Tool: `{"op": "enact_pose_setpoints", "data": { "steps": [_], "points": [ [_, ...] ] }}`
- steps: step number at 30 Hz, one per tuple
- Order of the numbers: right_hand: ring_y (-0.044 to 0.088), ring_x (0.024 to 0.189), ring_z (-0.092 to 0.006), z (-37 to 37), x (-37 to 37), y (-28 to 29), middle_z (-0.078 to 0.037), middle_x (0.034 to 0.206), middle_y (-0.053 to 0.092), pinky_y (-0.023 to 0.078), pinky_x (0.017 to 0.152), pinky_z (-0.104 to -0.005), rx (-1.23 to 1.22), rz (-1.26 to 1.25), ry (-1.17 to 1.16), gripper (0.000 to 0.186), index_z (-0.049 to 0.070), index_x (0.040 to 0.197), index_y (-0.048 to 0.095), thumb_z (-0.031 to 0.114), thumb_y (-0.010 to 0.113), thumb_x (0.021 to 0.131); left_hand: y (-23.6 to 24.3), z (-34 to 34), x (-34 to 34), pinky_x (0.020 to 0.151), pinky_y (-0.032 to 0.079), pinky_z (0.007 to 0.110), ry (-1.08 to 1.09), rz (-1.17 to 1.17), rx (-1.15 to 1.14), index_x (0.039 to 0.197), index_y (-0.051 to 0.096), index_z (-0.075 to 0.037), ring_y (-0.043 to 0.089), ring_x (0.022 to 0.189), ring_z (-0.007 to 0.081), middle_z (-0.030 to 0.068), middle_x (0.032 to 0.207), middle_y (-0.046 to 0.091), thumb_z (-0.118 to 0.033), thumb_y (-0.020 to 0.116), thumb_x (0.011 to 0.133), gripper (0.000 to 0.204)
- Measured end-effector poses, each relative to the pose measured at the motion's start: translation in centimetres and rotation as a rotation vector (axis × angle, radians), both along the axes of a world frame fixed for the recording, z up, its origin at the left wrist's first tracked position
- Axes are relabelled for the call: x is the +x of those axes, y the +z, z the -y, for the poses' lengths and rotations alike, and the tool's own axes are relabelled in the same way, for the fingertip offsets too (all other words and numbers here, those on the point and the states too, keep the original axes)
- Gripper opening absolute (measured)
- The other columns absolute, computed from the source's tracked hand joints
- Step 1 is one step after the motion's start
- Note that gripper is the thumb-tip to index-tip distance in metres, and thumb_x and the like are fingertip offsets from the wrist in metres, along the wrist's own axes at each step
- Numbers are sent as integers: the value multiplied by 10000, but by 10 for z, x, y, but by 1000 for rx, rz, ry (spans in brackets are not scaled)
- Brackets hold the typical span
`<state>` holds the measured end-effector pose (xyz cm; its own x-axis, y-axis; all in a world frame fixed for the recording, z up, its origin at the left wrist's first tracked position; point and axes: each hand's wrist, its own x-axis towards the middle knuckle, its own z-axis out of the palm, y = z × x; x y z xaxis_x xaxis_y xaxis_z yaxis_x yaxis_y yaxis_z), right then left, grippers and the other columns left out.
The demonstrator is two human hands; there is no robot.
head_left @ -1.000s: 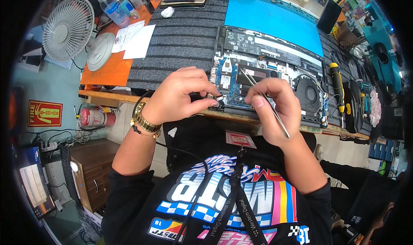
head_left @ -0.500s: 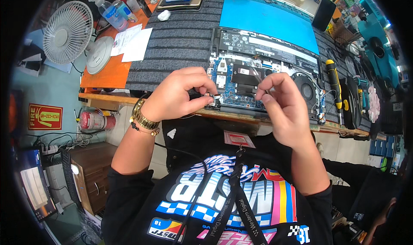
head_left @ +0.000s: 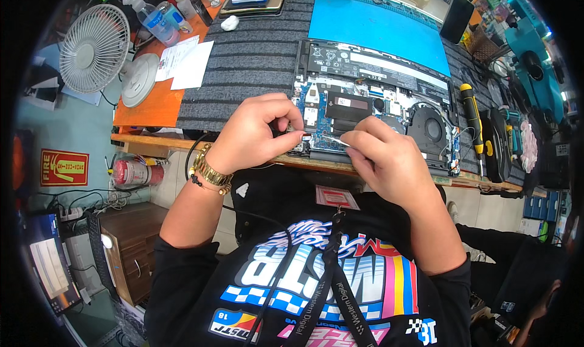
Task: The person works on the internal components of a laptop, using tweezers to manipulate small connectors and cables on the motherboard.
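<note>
Watch (head_left: 214, 175), gold-toned, sits on the left wrist. Left hand (head_left: 254, 131): thumb and forefinger pinch a small part (head_left: 306, 138) at the near-left corner of the opened laptop (head_left: 359, 120); its kind is too small to tell. This grip holds about the same place as half a second ago. Laptop lies bottom-up at the near table edge, board and battery exposed.

Change noted at the tweezers (head_left: 336, 140): raised over the board half a second ago, they now lie low, tips pointing left, near the left fingertips; contact cannot be told. Right hand (head_left: 389, 156) has moved lower and leftward, fingers closed round the tweezers. Judgement: both hands now work on one corner, left steadying, right doing the fine handling. Yellow-black screwdriver (head_left: 471, 117) lies right of the laptop.
</note>
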<state>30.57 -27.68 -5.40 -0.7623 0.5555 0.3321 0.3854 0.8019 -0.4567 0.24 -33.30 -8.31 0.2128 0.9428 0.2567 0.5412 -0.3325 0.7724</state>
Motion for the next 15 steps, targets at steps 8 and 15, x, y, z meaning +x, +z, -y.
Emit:
{"op": "enact_pose_setpoints", "data": {
  "steps": [8, 15],
  "points": [
    [776, 864, -276, -7, -2, -4, -50, 1028, 741, 615, 685, -425, 246, 25, 102, 345, 114, 1226, 839, 69, 864, 885, -4, 1, 1, 696, 476, 294, 23, 24, -12, 990, 814, -42, 599, 799, 112, 8, 890, 635, -33, 889, 921, 102],
    [763, 880, -248, -10, -9, -12, -39, 1025, 697, 622, 695, -415, 288, 31, 128, 312, 113, 1217, 822, 134, 833, 906, -4, 2, 0, 694, 461, 289, 28, 52, -43, 1007, 821, -51, 587, 801, 106, -1, 889, 619, -35, 891, 928, 106]
  ]
}}
